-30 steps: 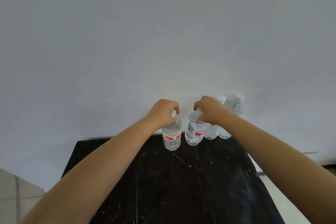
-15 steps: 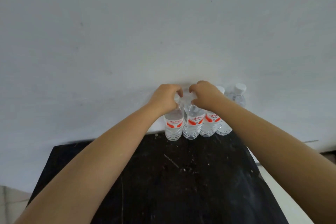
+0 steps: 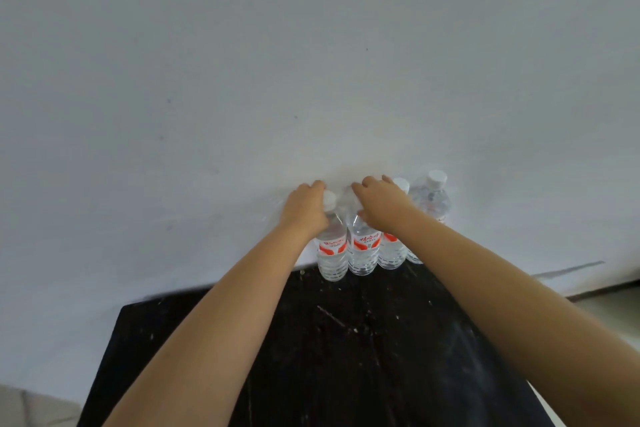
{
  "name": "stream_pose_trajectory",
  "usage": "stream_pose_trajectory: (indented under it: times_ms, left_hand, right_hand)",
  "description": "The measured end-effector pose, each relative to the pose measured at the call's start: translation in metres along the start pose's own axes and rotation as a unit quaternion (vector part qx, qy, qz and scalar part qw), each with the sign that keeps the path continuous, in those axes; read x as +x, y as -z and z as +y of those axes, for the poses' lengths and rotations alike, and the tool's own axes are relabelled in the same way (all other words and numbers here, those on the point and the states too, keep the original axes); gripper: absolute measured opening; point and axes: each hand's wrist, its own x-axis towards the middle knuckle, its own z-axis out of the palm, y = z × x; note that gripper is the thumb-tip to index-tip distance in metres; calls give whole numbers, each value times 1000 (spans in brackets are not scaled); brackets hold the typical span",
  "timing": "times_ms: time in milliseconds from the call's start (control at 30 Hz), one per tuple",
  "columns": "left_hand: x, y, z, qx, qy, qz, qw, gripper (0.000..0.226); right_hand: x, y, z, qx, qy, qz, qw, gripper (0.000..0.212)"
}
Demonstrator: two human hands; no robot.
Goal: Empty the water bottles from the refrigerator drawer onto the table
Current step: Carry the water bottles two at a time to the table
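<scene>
Four water bottles stand upright in a row at the far edge of the black table (image 3: 346, 350), against the white wall (image 3: 242, 80). From left: first bottle (image 3: 333, 250), second bottle (image 3: 363, 246), third bottle (image 3: 391, 250), fourth bottle (image 3: 431, 201). Neighbours touch or nearly touch. All are clear with white caps; the first three show red-and-white labels, while the fourth's label is mostly hidden behind the right forearm.

Left hand (image 3: 306, 208): on the neck of the first bottle, below its white cap, fingers curled loosely round it. How firm the grip is I cannot tell.
Right hand (image 3: 379, 204): over the top of the second bottle, fingers bent over its cap, which is hidden, thumb towards the left hand. Pinching or only resting, I cannot tell. It also covers part of the third bottle's shoulder.

Obstructions: both forearms reach from the near edge across the table and hide part of its surface.

Surface: black, scratched, flecked with pale specks and smears. Room: plain white wall with a few small marks; pale tiled floor (image 3: 31, 406) visible near left, a pale strip of floor at near right.
</scene>
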Motion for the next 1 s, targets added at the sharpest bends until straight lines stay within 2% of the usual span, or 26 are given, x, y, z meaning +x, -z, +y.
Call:
stream_pose_trajectory:
  times_ms: [133, 233, 467, 633, 767, 1000]
  left_hand:
    - [-33, 34, 9, 46, 28, 10, 998, 42]
    - [-66, 64, 24, 74, 33, 33, 996, 35]
    - [-165, 100, 90, 129, -32, 61, 989, 34]
    - [-243, 105, 143, 152, -126, 84, 977, 38]
    - [-309, 88, 189, 151, -225, 86, 959, 38]
    - [-435, 32, 307, 152, -404, 40, 901, 37]
  right_hand:
    - [-32, 31, 2, -6, 4, 12, 1000, 33]
    - [-64, 66, 2, 10, -7, 43, 999, 34]
    - [-172, 120, 9, 44, -56, 94, 993, 36]
    - [-289, 137, 20, 36, -114, 118, 986, 36]
    - [-404, 135, 24, 38, -194, 136, 971, 37]
    - [-620, 112, 34, 16, -366, 110, 924, 34]
